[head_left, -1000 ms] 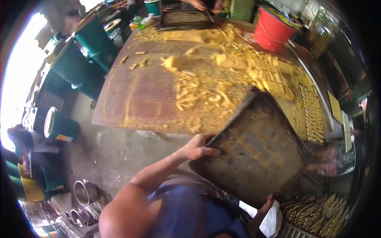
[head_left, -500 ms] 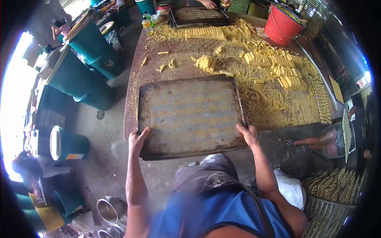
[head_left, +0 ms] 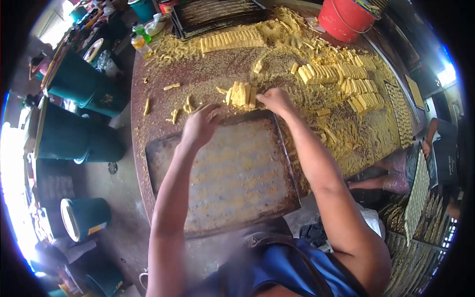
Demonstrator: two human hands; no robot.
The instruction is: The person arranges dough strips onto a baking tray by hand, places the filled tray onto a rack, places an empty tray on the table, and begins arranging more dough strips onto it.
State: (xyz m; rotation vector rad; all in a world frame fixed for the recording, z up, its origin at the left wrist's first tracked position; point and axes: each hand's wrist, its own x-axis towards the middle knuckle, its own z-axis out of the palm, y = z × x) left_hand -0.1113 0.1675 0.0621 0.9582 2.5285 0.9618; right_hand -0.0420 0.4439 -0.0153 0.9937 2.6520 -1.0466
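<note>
A dark, stained metal tray (head_left: pixel 232 173) lies flat at the table's near edge, below both arms. Just above its far edge is a small pile of yellow dough sticks (head_left: pixel 241 94). My right hand (head_left: pixel 277 101) is at the right side of this pile, fingers bent toward the sticks; whether it grips one cannot be made out. Left of the pile, my left hand (head_left: pixel 200 123) hovers over the tray's far edge with its fingers apart and nothing in them. Neat rows of dough sticks (head_left: pixel 316 74) sit farther right, and another row (head_left: pixel 232 39) lies near the far side.
Stacked dark trays (head_left: pixel 217 17), bottles (head_left: pixel 140 43) and a red bucket (head_left: pixel 346 20) stand at the far side. Green bins (head_left: pixel 74 128) line the left. At the right, a person (head_left: pixel 440 148) holds a patterned tray (head_left: pixel 417 193); filled racks (head_left: pixel 415 257) are below.
The tray, earlier held in both hands, now rests on the table. Both hands have let go of it and moved forward to either side of the small dough pile.
</note>
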